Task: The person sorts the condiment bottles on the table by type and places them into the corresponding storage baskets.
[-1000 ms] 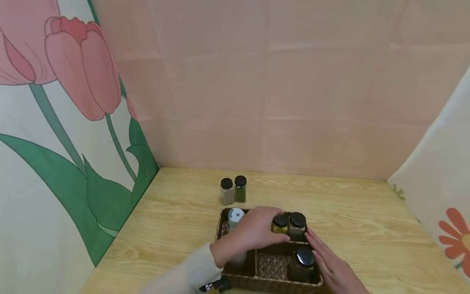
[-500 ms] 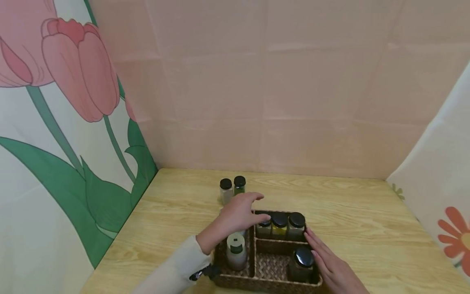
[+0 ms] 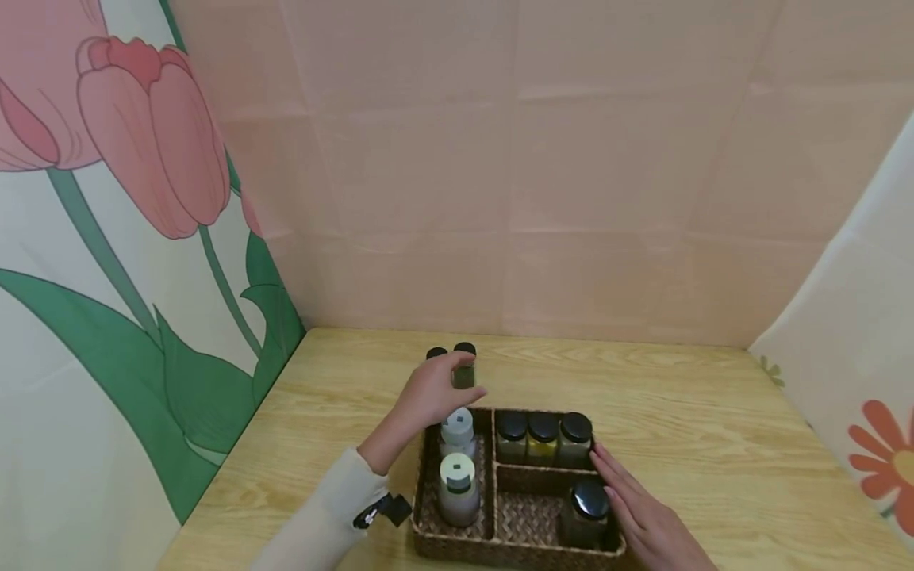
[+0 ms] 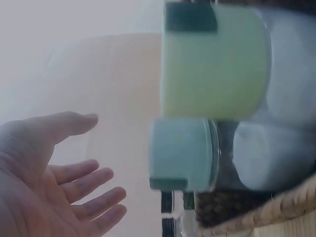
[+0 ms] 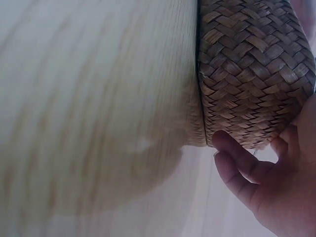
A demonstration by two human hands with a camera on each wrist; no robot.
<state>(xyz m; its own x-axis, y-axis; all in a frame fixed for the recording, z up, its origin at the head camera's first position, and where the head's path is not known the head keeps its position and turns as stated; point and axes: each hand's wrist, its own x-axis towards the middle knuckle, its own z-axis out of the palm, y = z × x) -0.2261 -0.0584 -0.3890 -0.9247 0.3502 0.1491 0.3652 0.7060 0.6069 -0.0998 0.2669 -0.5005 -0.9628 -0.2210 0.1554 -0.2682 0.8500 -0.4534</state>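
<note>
My left hand is raised with parted fingers over the back left of a woven divided basket. It overlaps two black-capped jars on the table, one with green contents and one mostly hidden behind the fingers, its cap showing. In the left wrist view the palm faces the camera, holding nothing. My right hand rests against the basket's right side, fingertips at the woven wall. Three black-capped jars stand in a row in the back right compartment.
Two pale-capped bottles stand in the left compartment, a bluish-capped one behind a greenish-capped one. A larger dark-lidded jar fills the right end of the front compartment. Behind the wooden table hangs a pink cloth.
My left hand has left the row of jars in the back right compartment and moved left and back toward the two table jars. The right hand stays at the basket's side.
</note>
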